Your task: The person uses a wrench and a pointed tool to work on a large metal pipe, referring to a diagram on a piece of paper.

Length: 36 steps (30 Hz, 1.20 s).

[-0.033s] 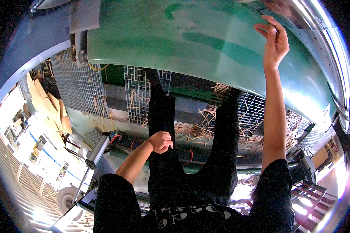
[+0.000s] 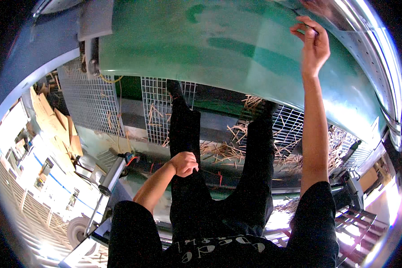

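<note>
My right hand (image 2: 316,51) is raised over the right part of a wide green belt (image 2: 178,44), its forearm stretched forward. The fingers are bent and the thumb lies against them. A small dark bit shows between thumb and fingers, too small to name. My left hand (image 2: 184,164) is curled into a fist on my left thigh, with nothing seen in it. The belt's surface is smooth, with darker green smears and a bright glare at the right.
Below the belt are metal grids (image 2: 156,105) and many thin wooden sticks (image 2: 223,152) scattered around my feet. Flattened cardboard (image 2: 53,123) stands at the left, near a wheel (image 2: 78,230) and a metal arm (image 2: 111,174). A shiny curved metal cover (image 2: 370,49) borders the right.
The view has shifted very slightly, and my right hand sits a touch further left in it. My left fist stays on my thigh.
</note>
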### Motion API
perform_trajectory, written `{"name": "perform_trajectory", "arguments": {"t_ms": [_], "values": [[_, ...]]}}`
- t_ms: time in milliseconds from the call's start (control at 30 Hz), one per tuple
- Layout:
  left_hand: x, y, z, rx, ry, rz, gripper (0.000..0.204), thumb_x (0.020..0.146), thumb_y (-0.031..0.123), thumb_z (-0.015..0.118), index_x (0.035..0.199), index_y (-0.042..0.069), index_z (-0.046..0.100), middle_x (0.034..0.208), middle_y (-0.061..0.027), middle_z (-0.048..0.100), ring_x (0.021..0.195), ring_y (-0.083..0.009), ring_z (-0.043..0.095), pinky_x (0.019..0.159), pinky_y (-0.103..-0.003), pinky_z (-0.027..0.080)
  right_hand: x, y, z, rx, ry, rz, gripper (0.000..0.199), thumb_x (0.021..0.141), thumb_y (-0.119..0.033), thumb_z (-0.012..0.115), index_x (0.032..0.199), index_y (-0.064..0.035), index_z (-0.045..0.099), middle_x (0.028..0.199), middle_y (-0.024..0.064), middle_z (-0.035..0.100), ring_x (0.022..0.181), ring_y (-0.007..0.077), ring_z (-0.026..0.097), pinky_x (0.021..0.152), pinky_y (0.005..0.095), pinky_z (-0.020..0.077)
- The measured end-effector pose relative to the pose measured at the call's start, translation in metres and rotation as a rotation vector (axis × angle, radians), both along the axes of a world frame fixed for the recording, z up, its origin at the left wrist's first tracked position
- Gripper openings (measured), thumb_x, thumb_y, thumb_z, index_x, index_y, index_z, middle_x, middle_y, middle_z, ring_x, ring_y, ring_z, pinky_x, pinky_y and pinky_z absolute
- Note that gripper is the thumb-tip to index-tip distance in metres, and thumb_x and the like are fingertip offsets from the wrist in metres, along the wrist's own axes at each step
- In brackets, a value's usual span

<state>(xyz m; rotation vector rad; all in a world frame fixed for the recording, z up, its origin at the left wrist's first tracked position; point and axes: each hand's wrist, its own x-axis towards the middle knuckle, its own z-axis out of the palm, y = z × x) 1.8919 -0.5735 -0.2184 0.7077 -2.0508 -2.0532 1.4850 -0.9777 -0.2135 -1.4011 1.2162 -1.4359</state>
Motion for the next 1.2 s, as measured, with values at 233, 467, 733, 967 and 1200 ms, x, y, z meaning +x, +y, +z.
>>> {"name": "perform_trajectory", "arguments": {"t_ms": [233,467,733,967,1200], "values": [[-0.01,-0.016,0.009,-0.072,-0.023,-0.017,0.014,0.074,0.004,0.058,0.079,0.012,0.069,0.075,-0.0077,0.068,0.077,-0.0298,0.068,0.072,-0.044,0.055,0.025,-0.011,-0.012,-0.019,-0.088,-0.156,0.021,0.107,-0.023,0.056,0.117,-0.0049,0.052,0.104,0.011,0.067,0.084,0.017,0.065,0.079,0.0365,0.0611],[-0.017,-0.008,0.002,-0.085,0.011,0.045,0.015,0.071,0.005,0.059,0.077,0.014,0.07,0.07,-0.0078,0.069,0.068,-0.0298,0.067,0.068,-0.042,0.054,0.067,-0.014,0.001,0.12,0.124,-0.364,0.015,0.103,-0.009,0.054,0.114,-0.0016,0.049,0.099,0.0149,0.057,0.093,0.0306,0.056,0.086,0.0396,0.048],[-0.017,-0.011,0.004,-0.118,-0.019,0.015,0.019,0.069,0.009,0.058,0.077,0.017,0.073,0.07,-0.0071,0.068,0.068,-0.03,0.066,0.068,-0.041,0.054,0.005,-0.01,0.024,-0.008,0.853,0.136,0.018,0.07,-0.002,0.066,0.087,-0.0066,0.069,0.105,0.0124,0.058,0.1,0.0313,0.055,0.086,0.039,0.0519],[-0.018,-0.014,0.005,-0.128,-0.025,-0.007,0.016,0.072,0.011,0.058,0.076,0.017,0.072,0.072,-0.0066,0.068,0.069,-0.0288,0.067,0.07,-0.04,0.054,0.002,0.004,0.028,-0.08,0.252,0.044,0.031,0.105,-0.013,0.055,0.136,-0.0109,0.058,0.117,0.0146,0.065,0.109,0.0286,0.065,0.095,0.0392,0.0551],[-0.021,-0.021,0.013,-0.141,-0.027,-0.008,0.016,0.073,0.011,0.058,0.076,0.016,0.072,0.071,-0.0066,0.069,0.069,-0.0286,0.067,0.07,-0.04,0.054,0.023,-0.016,0.007,0.203,-0.305,-0.055,0.025,0.107,-0.023,0.057,0.096,-0.0012,0.061,0.091,0.004,0.073,0.082,0.0118,0.065,0.072,0.0281,0.0523]]}}
